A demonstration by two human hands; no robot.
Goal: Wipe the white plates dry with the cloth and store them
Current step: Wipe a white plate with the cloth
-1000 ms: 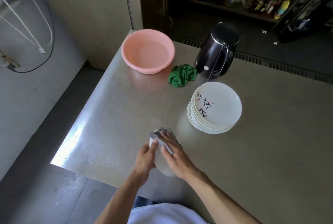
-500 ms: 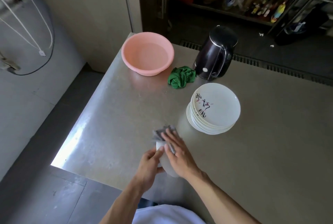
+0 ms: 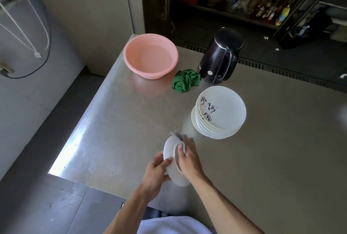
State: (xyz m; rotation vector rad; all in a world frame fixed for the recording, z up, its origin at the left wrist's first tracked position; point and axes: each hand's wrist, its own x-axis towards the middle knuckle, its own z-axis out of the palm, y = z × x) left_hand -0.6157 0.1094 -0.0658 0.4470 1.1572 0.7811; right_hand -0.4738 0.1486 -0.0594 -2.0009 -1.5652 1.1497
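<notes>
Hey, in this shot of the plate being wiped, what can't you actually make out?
Head view only:
1. Plate face: turned nearly edge-on, covered by the right hand and cloth, so I can't tell whether it is dry.
2. Cloth: blurred, mostly behind the right hand.
3. Stack count: rims overlap too closely.
4. Shelf items: dark, small, blurred.

Both bare forearms reach forward and converge. Left hand grips the tilted plate at its rim, thumb over the edge. Right hand holds the cloth against the plate; its fingertips are blurred.
</notes>
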